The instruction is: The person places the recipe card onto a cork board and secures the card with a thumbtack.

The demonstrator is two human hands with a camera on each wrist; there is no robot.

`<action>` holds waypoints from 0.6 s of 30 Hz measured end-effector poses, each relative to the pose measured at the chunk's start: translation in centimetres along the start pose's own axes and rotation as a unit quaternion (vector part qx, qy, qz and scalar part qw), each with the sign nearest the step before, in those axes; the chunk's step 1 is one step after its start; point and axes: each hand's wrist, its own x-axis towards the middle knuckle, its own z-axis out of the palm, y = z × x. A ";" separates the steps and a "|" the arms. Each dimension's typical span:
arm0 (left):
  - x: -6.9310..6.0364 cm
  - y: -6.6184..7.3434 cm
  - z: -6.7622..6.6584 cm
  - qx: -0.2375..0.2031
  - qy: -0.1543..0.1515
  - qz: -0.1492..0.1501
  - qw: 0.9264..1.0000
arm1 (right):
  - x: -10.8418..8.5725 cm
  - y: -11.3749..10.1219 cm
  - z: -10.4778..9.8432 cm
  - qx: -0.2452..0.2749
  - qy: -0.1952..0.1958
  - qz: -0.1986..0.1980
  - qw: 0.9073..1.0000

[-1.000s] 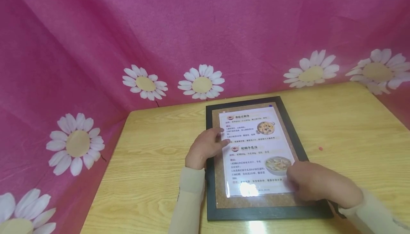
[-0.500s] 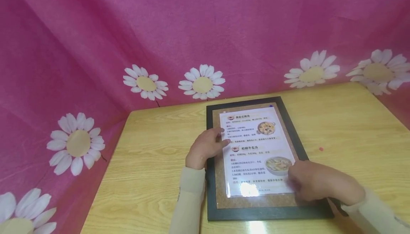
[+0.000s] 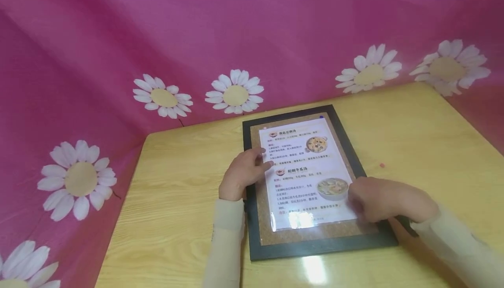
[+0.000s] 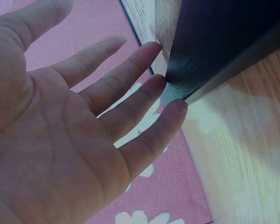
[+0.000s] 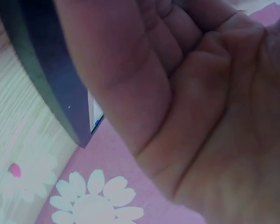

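Observation:
A cork board in a black frame lies on the table. On it is a glossy recipe sheet with printed text and food pictures. My left hand lies over the board's left edge, its fingertips at the sheet; in the left wrist view its fingers are loosely extended. At the sheet's lower right corner is my right hand, its fingers curled. What its fingertips hold or press is hidden. A blue pin is at the sheet's top right corner and a pink pin at its top left.
A small pink object lies on the wooden table, right of the board. Behind and to the left hangs a pink curtain with white daisies.
The head view has shifted, so the scene sits higher and farther left in it. Both hands keep their places on the board, with no clear movement relative to it.

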 end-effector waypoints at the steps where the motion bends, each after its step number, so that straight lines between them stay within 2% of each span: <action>1: 0.0 -0.1 -0.3 0.000 0.002 -0.002 1.000 | 0.2 -0.1 -0.4 -0.002 -0.002 -0.004 1.000; 6: -0.1 -0.3 -0.8 0.009 0.003 -0.011 1.000 | 0.6 -0.5 -1.1 0.010 -0.026 -0.008 1.000; 11: 0.0 -0.2 -0.6 0.007 -0.002 -0.012 1.000 | 0.5 -0.4 -1.0 0.024 -0.051 0.017 0.998; 18: 0.0 0.1 -0.2 0.007 -0.011 -0.008 1.000 | 0.1 0.1 -0.9 0.032 -0.061 0.016 0.997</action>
